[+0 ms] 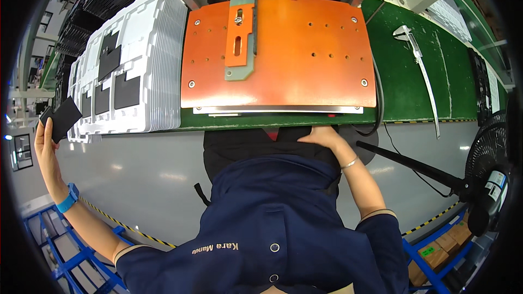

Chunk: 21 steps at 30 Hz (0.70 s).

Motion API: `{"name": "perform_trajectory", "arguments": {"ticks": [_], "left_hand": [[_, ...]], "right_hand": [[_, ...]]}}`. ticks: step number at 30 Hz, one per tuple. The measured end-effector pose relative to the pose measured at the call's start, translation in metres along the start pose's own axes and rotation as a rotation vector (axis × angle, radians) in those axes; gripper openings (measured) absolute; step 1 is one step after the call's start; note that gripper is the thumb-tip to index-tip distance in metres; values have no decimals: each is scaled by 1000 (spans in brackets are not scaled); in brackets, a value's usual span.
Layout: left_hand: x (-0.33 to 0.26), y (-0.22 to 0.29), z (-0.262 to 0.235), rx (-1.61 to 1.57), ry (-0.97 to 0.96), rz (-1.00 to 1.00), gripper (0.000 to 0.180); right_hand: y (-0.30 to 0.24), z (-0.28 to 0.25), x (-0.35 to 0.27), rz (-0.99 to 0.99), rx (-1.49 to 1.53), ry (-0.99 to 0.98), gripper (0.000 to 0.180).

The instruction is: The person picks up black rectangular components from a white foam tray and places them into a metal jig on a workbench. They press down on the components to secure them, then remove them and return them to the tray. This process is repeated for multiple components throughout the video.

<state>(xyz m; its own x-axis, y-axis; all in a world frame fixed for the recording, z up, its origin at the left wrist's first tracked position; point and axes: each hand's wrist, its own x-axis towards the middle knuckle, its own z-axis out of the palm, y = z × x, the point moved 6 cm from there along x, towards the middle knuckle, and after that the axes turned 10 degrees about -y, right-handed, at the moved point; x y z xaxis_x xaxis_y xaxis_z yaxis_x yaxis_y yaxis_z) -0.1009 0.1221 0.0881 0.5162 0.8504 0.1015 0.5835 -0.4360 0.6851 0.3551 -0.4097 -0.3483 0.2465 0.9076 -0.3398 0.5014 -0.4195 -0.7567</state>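
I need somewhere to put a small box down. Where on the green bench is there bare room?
The green bench shows bare between the black cable and the caliper, and again between the caliper and the black items at the right end. Leftward is crowded: orange plate, white tray stack, left hand with black piece.

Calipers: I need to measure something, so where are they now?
In the head view, the calipers lie on the green bench, right of the orange plate, one end past the front edge.
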Motion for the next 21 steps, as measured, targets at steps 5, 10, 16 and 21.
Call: {"name": "perform_trajectory", "arguments": {"ticks": [5,10,16,21], "left_hand": [[1,-9,0,0,6,-1,28],[9,-18,1,-2,-12,9,28],[12,-22,4,-17,-40,6,27],[8,-32,4,-30,-25,-34,26]], "right_hand": [[-38,0,-40,54,-62,-6,123],[-40,-1,-49,74,-48,8,123],[-46,-12,-51,91,146,190,118],[-19,-14,-58,180,245,351,103]]}}
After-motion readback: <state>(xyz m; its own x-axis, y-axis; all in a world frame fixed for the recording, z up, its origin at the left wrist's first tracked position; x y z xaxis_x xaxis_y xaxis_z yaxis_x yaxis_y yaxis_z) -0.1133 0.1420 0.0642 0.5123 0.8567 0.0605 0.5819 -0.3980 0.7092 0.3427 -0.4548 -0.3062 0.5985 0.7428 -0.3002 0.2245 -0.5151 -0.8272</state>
